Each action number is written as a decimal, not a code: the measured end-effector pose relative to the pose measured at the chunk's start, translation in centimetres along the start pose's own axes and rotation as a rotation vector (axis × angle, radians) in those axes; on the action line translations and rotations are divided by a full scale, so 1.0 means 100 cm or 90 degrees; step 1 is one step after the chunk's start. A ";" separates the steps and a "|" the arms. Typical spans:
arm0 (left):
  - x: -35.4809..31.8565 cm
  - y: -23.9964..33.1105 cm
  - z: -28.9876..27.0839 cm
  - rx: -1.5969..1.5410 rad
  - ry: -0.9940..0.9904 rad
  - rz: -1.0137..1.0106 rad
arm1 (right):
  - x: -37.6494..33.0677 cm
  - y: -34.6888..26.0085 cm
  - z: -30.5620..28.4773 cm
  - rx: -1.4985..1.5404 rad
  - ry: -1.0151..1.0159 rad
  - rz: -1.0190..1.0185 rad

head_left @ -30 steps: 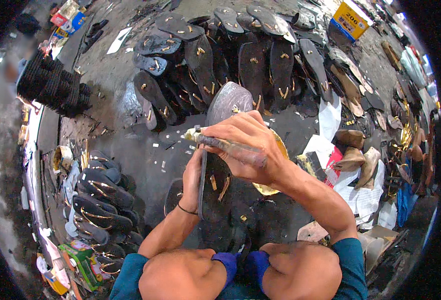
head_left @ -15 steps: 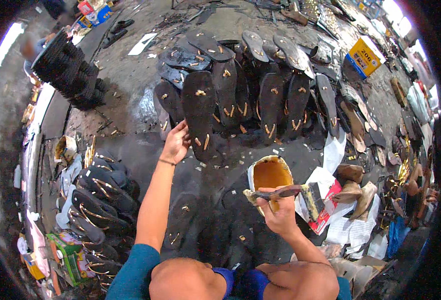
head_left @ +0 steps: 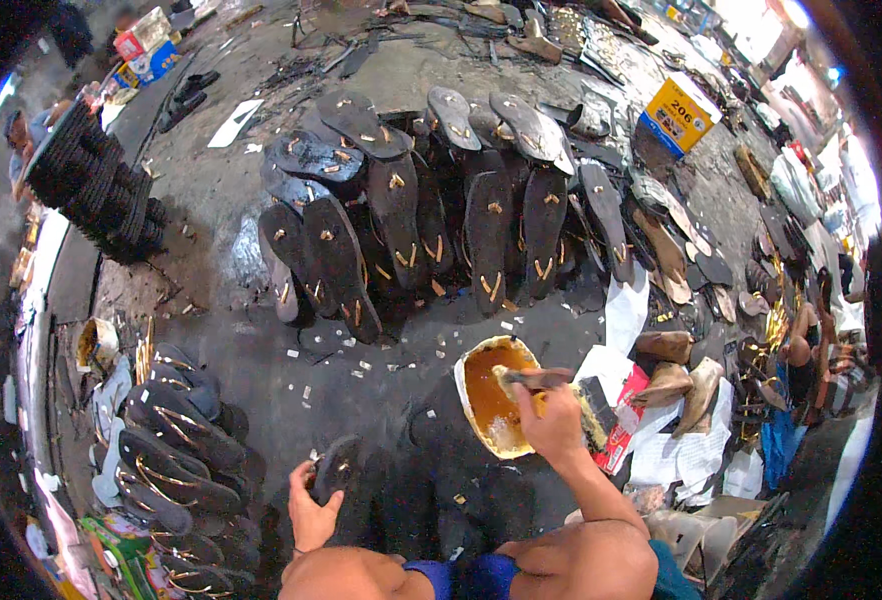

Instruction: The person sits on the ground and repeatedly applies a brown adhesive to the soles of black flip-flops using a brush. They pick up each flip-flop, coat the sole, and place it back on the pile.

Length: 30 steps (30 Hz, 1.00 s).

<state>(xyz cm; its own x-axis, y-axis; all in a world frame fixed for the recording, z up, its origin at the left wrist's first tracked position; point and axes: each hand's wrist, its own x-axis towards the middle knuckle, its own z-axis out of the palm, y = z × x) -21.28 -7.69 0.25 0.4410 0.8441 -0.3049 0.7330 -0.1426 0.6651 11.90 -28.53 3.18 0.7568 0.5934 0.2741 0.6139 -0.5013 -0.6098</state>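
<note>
My left hand [head_left: 313, 512] is low in front of my knees, its thumb and fingers around the edges of a black sandal sole [head_left: 339, 462], which appears tilted up off the floor. My right hand [head_left: 556, 425] is closed on a glue brush [head_left: 543, 378], with its pale, crusted end over a white-rimmed tub [head_left: 461, 392]. Amber glue [head_left: 486, 375] coats the inside of the tub. Ahead, a row of black sandal soles [head_left: 395, 215] leans together, with small gold pieces on them.
Sandals with gold straps [head_left: 176, 420] are piled at the left. A tall stack of dark soles [head_left: 96, 185] stands farther back. Shoe lasts [head_left: 701, 395] and papers lie at the right, near a yellow and blue box [head_left: 677, 115]. Scraps dot the dark floor.
My left hand has let go of a sole at the row's front and come back toward my knees, taking hold of another. The brush has shifted over the tub. The view has turned slightly.
</note>
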 end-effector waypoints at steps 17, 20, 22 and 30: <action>0.009 0.024 0.055 0.294 -0.312 0.527 | -0.005 -0.015 -0.064 0.577 -0.321 0.345; 0.029 0.010 0.049 -0.147 -0.403 0.266 | 0.025 -0.058 -0.041 0.561 -0.294 0.257; 0.044 0.081 0.038 -0.622 -0.385 -0.154 | 0.038 -0.083 -0.028 0.512 -0.193 0.030; 0.070 0.151 0.047 -0.972 -0.549 -0.131 | 0.022 -0.113 0.017 0.462 -0.192 -0.248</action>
<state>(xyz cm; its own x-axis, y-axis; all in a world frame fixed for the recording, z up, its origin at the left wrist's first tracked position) -4.70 -6.38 4.91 0.9047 0.2245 -0.3620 -0.0648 0.9125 0.4038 6.25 -20.48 9.45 0.3680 0.8316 0.4159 0.4442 0.2357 -0.8644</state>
